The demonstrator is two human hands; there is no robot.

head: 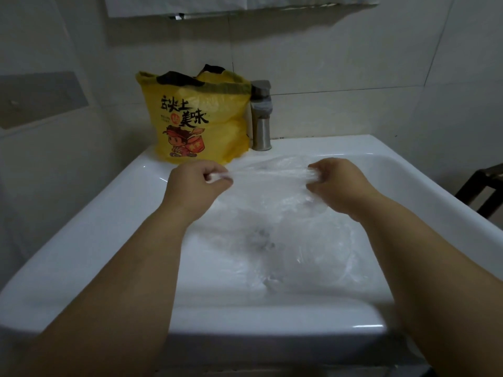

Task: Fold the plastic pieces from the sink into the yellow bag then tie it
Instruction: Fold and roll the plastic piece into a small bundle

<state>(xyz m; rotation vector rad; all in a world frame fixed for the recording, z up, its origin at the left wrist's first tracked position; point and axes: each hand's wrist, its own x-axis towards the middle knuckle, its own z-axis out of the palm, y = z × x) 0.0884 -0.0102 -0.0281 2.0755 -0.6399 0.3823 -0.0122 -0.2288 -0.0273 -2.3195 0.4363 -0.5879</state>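
Stretching a clear plastic piece [272, 172] taut over the sink [81, 240], you pinch one end in your left hand [198, 183] and bunch the other end in the curled fingers of your right hand [340, 183] — likely so the film spreads flat enough to fold. It is thin, crinkly and nearly see-through, hanging down into the glossy white basin, where more film seems to lie. The yellow bag [196, 118] stands on the back ledge, mouth open, just beside the brushed metal tap [261, 118] — near, ready to be filled.
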